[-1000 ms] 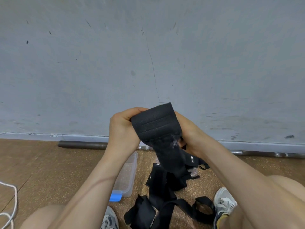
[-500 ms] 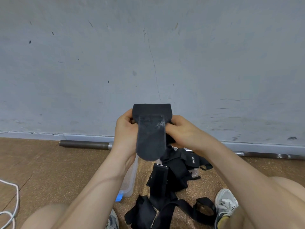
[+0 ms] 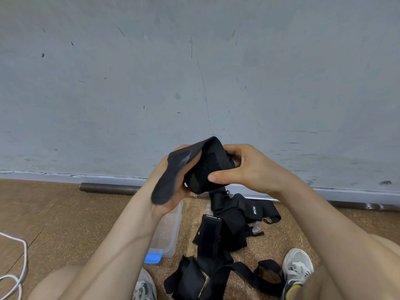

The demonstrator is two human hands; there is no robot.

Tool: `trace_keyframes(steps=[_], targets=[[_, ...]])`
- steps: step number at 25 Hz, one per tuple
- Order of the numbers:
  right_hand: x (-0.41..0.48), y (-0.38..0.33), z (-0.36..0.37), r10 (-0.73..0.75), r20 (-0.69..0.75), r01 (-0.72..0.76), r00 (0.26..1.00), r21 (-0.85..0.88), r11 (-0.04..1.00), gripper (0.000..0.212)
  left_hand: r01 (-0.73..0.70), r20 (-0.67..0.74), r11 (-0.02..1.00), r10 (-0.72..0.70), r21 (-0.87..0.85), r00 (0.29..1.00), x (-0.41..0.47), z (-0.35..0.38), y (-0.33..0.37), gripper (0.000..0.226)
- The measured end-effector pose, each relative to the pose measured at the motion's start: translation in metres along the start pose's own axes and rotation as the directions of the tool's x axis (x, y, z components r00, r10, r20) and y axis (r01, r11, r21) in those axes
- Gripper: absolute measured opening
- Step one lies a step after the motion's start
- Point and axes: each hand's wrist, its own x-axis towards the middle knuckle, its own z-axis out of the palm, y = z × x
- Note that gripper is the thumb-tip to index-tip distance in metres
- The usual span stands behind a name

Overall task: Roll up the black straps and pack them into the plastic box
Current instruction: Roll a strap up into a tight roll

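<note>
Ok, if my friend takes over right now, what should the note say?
Left hand grips the half-rolled strap from below; its loose end drapes over the hand.
Right hand grips the roll, thumb in front.
Plastic box: on the floor under the left arm; no roll visible inside.
Other straps: loose pile on the floor.
Left: finish this roll, pack it, then roll the pile.

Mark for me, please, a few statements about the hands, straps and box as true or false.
1. The left hand and right hand both hold one black strap off the floor. True.
2. The plastic box lies right of the loose straps. False: it lies left of them.
3. A metal bar lies at the foot of the wall. True.
4. Every strap is packed in the box. False: several lie loose on the floor beside it.
</note>
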Motion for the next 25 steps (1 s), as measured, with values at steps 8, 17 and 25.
trace_keyframes(steps=[8,17,25], targets=[[-0.002,0.0,-0.012,-0.066,0.041,0.064,0.997,0.042,0.997,0.042,-0.074,-0.158,0.997,0.07,-0.022,0.985,-0.005,0.014,-0.002,0.039],[-0.006,-0.003,-0.031,0.082,-0.046,-0.06,0.996,0.362,0.93,0.054,-0.228,-0.081,0.964,0.24,0.138,0.967,-0.008,0.012,-0.001,0.026],[-0.001,0.0,-0.013,0.327,0.163,-0.361,0.931,0.546,0.756,0.051,-0.481,0.143,0.714,0.481,0.508,0.865,-0.012,0.015,0.002,0.041]])
